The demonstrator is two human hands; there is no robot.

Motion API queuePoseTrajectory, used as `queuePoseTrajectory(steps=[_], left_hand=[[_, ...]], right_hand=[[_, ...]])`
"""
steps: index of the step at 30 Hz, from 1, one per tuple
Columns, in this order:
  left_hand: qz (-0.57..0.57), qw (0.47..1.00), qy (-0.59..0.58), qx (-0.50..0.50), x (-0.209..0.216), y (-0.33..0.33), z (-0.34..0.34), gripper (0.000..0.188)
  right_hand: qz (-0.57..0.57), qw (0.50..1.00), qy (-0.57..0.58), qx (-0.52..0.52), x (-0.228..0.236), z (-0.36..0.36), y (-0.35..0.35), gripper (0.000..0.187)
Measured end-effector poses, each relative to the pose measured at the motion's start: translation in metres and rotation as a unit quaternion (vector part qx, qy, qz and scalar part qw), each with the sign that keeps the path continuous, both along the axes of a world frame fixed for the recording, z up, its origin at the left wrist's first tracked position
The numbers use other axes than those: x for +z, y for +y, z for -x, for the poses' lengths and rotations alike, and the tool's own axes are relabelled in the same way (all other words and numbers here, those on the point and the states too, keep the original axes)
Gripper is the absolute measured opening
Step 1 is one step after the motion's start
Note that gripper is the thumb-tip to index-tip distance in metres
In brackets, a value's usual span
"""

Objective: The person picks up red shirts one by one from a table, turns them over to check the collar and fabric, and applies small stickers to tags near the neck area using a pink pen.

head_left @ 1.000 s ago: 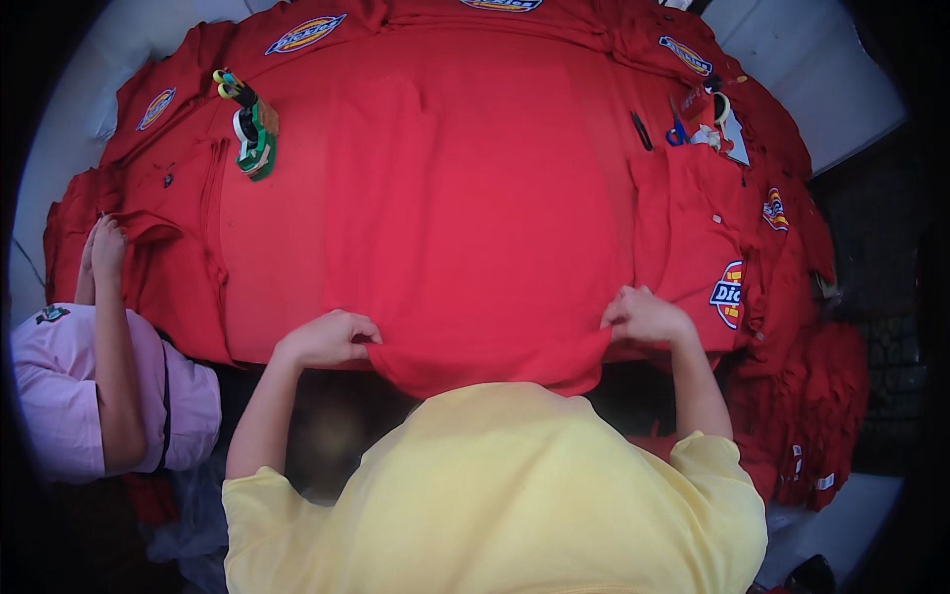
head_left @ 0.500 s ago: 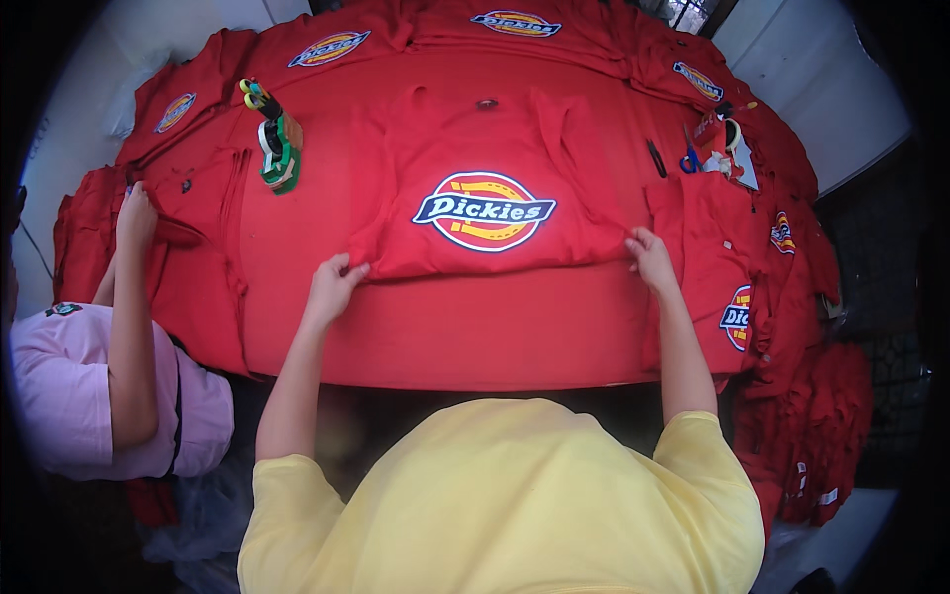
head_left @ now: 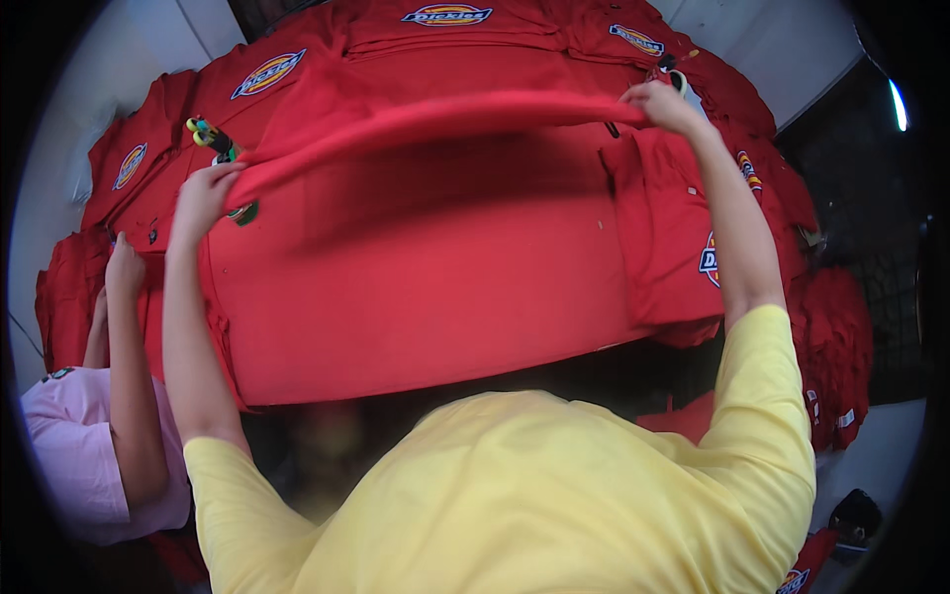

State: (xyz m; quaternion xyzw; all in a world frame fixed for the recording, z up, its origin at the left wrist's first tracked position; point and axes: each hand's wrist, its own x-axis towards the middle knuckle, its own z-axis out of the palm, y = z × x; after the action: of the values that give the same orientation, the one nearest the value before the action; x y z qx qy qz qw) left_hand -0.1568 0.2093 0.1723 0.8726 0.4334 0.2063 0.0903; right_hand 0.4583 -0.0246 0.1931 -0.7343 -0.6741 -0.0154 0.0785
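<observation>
A red T-shirt (head_left: 435, 121) is stretched between my two hands, raised above the red-covered table (head_left: 426, 297). Its near edge bows upward and casts a dark shadow on the cover. At its left corner, the fingers of my left hand (head_left: 208, 203) are closed on the cloth. My right hand (head_left: 670, 106) pinches the right corner. The printed front of this shirt is turned out of sight. Just beyond my left hand, a green tape dispenser (head_left: 244, 212) is partly hidden by the shirt.
Folded red shirts with printed emblems (head_left: 269, 75) line the far edge, and a red shirt pile (head_left: 665, 247) lies at the right. More shirts (head_left: 836, 342) hang or stack beyond it. A co-worker in a pink top (head_left: 89, 436) handles red cloth at the left.
Both hands have lifted the shirt off the table and carried it away from me, so its print no longer shows. The view has shifted a little.
</observation>
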Motion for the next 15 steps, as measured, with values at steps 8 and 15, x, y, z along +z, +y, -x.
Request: queuePoseTrajectory(steps=[8, 15], left_hand=[[0.255, 0.724, -0.635, -0.091, 0.107, -0.056, 0.077, 0.040], [0.367, 0.807, -0.463, -0.029, 0.072, 0.007, 0.053, 0.038]], right_hand=[[-0.217, 0.800, 0.552, 0.089, 0.135, 0.048, -0.100, 0.025], [-0.030, 0.762, 0.646, 0.034, 0.099, 0.012, -0.039, 0.020]])
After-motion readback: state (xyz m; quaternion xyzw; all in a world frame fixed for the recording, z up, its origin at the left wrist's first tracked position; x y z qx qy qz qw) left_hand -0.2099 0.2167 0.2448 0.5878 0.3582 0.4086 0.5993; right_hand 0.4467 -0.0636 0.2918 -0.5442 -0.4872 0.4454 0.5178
